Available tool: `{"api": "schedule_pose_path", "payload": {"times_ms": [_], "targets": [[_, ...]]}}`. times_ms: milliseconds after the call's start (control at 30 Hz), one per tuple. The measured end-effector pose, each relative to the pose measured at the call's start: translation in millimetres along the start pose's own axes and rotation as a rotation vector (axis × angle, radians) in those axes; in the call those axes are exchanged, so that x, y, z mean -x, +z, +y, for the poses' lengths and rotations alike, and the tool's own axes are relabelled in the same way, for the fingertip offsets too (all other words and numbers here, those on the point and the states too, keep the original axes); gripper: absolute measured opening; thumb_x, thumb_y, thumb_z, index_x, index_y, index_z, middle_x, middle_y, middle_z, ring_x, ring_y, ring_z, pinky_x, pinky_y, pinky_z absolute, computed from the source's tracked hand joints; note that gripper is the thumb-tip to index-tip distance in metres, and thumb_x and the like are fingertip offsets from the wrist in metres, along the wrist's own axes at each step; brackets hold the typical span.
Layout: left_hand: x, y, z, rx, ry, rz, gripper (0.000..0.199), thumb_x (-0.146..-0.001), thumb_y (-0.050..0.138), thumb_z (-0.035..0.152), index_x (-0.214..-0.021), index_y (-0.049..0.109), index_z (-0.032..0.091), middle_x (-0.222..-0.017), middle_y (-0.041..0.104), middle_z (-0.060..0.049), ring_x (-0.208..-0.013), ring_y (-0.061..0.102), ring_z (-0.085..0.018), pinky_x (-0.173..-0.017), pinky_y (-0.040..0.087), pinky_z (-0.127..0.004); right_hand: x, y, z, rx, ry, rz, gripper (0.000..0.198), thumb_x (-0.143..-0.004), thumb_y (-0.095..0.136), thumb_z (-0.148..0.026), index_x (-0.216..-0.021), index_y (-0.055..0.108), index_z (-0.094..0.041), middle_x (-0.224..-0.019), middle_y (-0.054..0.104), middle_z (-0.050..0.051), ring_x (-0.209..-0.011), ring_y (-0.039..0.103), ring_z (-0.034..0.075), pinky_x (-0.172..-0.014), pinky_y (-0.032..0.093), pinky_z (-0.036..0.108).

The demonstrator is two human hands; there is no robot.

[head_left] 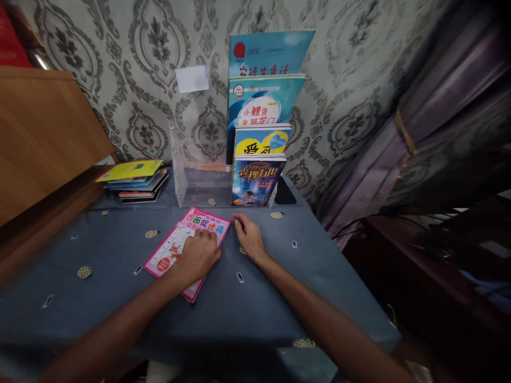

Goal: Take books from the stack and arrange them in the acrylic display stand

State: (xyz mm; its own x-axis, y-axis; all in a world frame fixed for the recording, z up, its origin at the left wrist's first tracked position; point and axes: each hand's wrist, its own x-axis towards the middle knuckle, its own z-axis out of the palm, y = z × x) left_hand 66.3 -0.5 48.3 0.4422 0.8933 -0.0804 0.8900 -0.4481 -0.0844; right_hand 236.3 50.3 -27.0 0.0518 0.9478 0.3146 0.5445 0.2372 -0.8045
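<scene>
A pink-bordered picture book (165, 250) with a fox on its cover lies tilted on the blue tablecloth. My left hand (202, 252) rests on it, fingers curled against the cover and the thumb by its right edge; the fingertips are hidden. Just right of the book's upper right corner, my right hand (248, 234) lies on the cloth with its fingers bent together. Its index fingertip is close to that corner; I cannot tell if they touch. Behind, a clear acrylic stand (179, 175) holds a dark blue book (255, 183), a yellow-and-blue book (261, 139) and taller teal books (265, 101) upright on its right side.
A stack of books (133, 173) with a yellow one on top sits at the back left, near a wooden panel (40, 117). A dark flat object (285, 190) lies right of the stand. Patterned wallpaper is behind, and a purple curtain (371, 149) hangs at right.
</scene>
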Motion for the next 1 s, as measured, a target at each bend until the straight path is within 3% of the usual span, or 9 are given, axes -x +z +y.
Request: {"api": "schedule_pose_path", "payload": {"times_ms": [233, 567, 1000], "targets": [[-3.6, -3.3, 4.0, 0.002, 0.009, -0.041, 0.034, -0.099, 0.039, 0.020, -0.112, 0.068, 0.006, -0.104, 0.072, -0.022, -0.098, 0.070, -0.032, -0.080, 0.053, -0.040, -0.2, -1.9, 2.2, -0.020, -0.007, 0.005, 0.029, -0.096, 0.043, -0.026, -0.114, 0.067, -0.022, -0.106, 0.076, 0.007, -0.099, 0.070, 0.023, -0.093, 0.052, 0.038], [-6.8, -8.8, -12.3, 0.061, -0.011, -0.023, 0.037, -0.101, 0.038, 0.027, -0.097, 0.073, 0.015, -0.097, 0.076, -0.014, -0.088, 0.072, -0.027, -0.079, 0.049, -0.035, 1.4, -3.0, 1.6, -0.056, -0.006, 0.018, 0.030, -0.097, 0.043, -0.025, -0.118, 0.064, -0.023, -0.109, 0.077, 0.006, -0.102, 0.071, 0.022, -0.094, 0.052, 0.038], [-6.3, -7.2, -13.7, 0.080, -0.023, 0.007, 0.039, -0.101, 0.037, 0.026, -0.094, 0.073, 0.015, -0.094, 0.076, -0.015, -0.088, 0.071, -0.030, -0.078, 0.046, -0.037, 2.7, -6.7, -5.4, -0.061, -0.031, 0.029, 0.030, -0.098, 0.040, -0.026, -0.119, 0.062, -0.023, -0.112, 0.076, 0.006, -0.103, 0.069, 0.023, -0.096, 0.050, 0.038]]}}
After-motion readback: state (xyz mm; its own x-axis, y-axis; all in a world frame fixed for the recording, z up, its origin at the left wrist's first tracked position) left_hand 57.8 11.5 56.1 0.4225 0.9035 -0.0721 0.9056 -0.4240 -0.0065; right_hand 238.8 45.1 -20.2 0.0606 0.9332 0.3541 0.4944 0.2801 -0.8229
